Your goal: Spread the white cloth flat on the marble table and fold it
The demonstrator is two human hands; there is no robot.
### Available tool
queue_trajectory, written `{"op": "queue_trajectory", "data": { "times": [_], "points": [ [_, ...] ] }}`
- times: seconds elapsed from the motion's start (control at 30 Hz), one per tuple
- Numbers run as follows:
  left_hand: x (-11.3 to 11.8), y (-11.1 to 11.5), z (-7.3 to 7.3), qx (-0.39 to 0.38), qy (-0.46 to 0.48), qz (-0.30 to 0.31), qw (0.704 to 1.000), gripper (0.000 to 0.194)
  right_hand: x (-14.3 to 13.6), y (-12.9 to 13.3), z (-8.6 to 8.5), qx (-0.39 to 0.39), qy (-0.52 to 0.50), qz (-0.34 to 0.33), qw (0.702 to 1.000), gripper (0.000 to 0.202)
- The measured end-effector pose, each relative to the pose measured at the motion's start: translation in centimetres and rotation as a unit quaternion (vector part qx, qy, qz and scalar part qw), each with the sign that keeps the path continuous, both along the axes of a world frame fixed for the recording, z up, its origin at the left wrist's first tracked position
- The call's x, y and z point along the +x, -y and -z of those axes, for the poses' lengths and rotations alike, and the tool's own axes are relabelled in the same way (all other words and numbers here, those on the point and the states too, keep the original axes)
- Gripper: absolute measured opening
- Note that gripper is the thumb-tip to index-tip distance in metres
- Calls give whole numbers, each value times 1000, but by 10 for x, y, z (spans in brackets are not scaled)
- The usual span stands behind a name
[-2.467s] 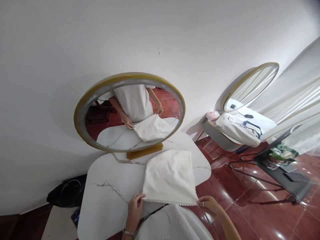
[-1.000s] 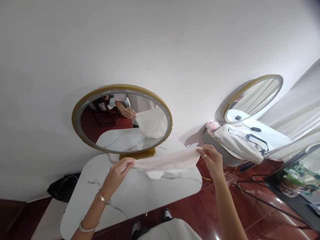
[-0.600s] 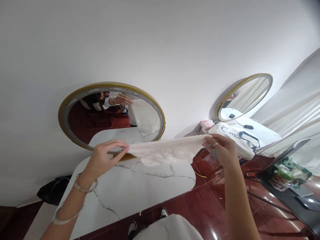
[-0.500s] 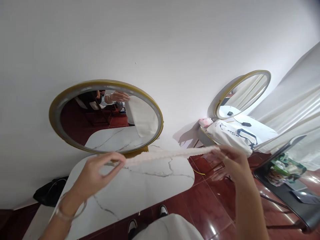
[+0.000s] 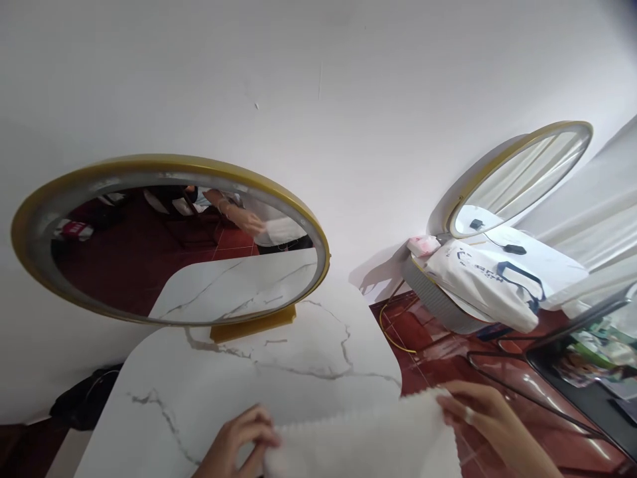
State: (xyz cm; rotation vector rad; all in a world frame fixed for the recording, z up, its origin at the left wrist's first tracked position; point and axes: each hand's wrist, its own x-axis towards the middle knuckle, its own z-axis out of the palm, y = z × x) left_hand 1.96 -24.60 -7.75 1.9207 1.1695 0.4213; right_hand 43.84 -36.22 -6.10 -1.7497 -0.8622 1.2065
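A white cloth (image 5: 363, 438) with a zigzag-cut upper edge stretches between my hands, low in the view. Its left corner is pinched in my left hand (image 5: 243, 441), slightly blurred, over the near part of the marbled white table (image 5: 209, 385). Fingers and thumb of my right hand (image 5: 480, 415), which wears a ring, close on the cloth's upper right corner, above the red floor beyond the table's edge. The lower part of the cloth runs out of the picture.
A gold-rimmed oval mirror (image 5: 172, 159) stands on the table against the wall. To the right are a second mirror (image 5: 527, 179), a side table (image 5: 552, 259) with a printed white bag (image 5: 478, 282), and a dark chair (image 5: 572, 392) holding packages. A black bag (image 5: 84, 401) lies at left.
Both hands have come down and closer to my body with the cloth. The cloth, seen nearly edge-on before, now shows its broad face. The view has shifted nearer the mirror.
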Motion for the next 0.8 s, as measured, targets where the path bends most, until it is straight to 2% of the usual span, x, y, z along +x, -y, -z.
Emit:
{"op": "queue_trajectory", "data": {
  "times": [0.13,0.23,0.3,0.4,0.5,0.57,0.63,0.7,0.73,0.8],
  "points": [
    [55,-71,44,54,-52,-12,997,36,10,-104,67,8,-39,56,998,46],
    [83,-110,81,76,-133,-47,987,35,12,-167,114,10,-26,72,997,42],
    [94,-129,100,82,-177,-62,979,33,12,-198,135,10,-3,76,997,37],
    [100,-145,119,111,-190,-83,972,34,14,-229,150,15,35,83,996,28],
    [106,-139,136,164,-173,-112,965,43,10,-243,157,32,75,90,993,26],
    [112,-123,150,215,-151,-131,956,51,-3,-239,163,56,98,99,989,35],
    [121,-104,165,259,-134,-133,947,57,-26,-225,172,114,157,81,978,47],
    [129,-92,179,288,-136,-124,940,58,-54,-209,182,169,266,9,949,52],
    [132,-91,184,298,-144,-125,935,57,-66,-202,186,166,322,-41,931,53],
    [137,-97,189,310,-160,-136,927,55,-86,-197,192,105,415,-116,896,55]
  ]
}}
